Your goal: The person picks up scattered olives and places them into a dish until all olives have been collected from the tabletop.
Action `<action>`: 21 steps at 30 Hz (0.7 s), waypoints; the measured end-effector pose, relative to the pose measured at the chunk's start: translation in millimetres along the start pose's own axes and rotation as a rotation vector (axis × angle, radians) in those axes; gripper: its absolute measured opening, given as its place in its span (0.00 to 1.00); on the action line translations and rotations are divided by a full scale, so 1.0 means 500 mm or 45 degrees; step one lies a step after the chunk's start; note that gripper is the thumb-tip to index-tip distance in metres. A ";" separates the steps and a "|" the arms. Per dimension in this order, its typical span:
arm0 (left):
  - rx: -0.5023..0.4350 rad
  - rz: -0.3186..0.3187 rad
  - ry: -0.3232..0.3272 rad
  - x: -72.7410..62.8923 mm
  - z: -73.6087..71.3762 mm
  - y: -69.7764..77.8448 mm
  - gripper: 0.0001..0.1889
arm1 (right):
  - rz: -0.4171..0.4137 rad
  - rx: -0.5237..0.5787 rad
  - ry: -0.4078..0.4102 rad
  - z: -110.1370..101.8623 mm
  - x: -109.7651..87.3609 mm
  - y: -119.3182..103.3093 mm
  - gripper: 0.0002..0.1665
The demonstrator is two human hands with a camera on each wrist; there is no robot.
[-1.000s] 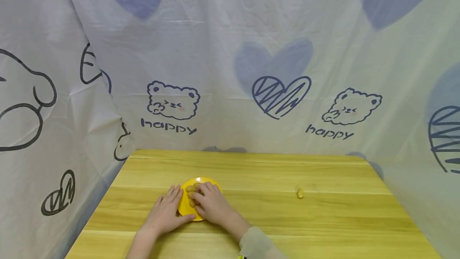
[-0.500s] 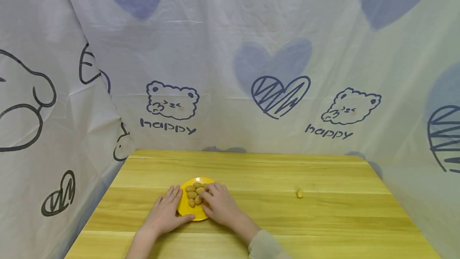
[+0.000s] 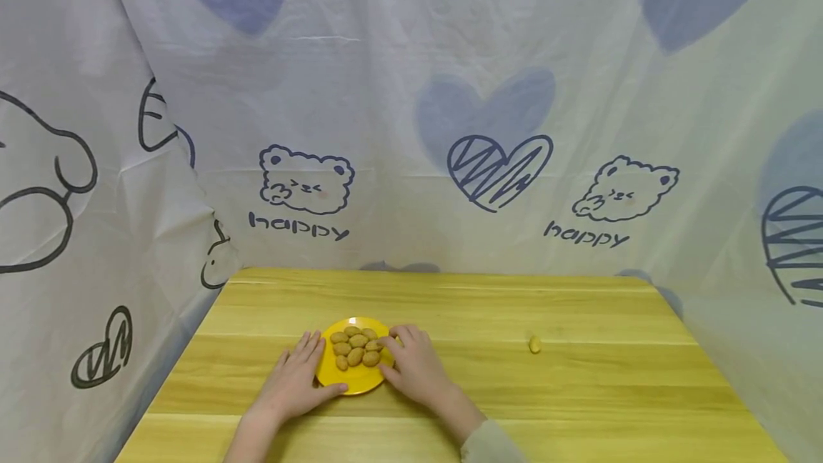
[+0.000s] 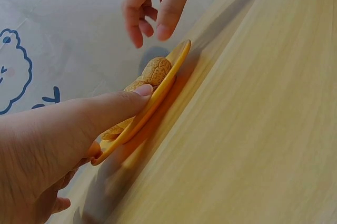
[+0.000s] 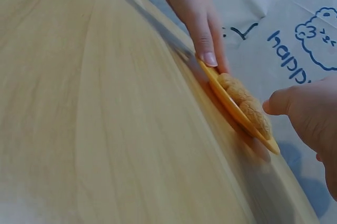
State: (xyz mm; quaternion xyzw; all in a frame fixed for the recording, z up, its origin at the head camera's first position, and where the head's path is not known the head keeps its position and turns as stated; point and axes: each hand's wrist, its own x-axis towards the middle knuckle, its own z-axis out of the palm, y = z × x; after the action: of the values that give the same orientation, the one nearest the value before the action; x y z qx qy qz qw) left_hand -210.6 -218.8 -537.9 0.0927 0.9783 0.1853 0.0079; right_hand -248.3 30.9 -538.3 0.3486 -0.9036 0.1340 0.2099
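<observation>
A yellow plate [image 3: 356,381] on the wooden table bears several tan walnuts [image 3: 356,356] with wrinkled shells. At the plate's left side rests my left hand [image 3: 292,377], its fingers straight and spread and its thumb on the near rim. In the left wrist view the left thumb [image 4: 113,110] lies over the rim beside the walnuts. My right hand [image 3: 414,366] is at the plate's right edge, fingertips near the outermost walnuts. Seen from the left wrist, the right fingers [image 4: 167,13] hang loosely bent above the far rim, holding nothing.
A single small yellowish nut [image 3: 535,344], perhaps a peanut, lies apart on the right side of the table [image 3: 579,391]. Behind and beside the table hangs a pale printed cloth [image 3: 398,220] with hearts and bears.
My right hand has drawn back from over the walnuts to the plate's right edge, uncovering more of them. The left hand and plate have stayed in place.
</observation>
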 end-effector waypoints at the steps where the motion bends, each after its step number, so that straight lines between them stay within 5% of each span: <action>1: 0.001 0.000 -0.002 0.000 0.000 0.000 0.56 | 0.013 0.007 0.003 -0.004 -0.002 0.001 0.21; 21: -0.007 -0.006 -0.012 -0.002 -0.001 -0.001 0.56 | 0.217 0.159 0.189 -0.033 -0.052 0.051 0.20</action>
State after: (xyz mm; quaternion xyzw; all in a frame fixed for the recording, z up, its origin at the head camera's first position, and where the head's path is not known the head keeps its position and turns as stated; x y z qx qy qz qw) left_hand -209.5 -219.4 -537.7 0.0914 0.9779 0.1875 0.0130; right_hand -243.8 70.9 -538.8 0.2723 -0.9017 0.2329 0.2418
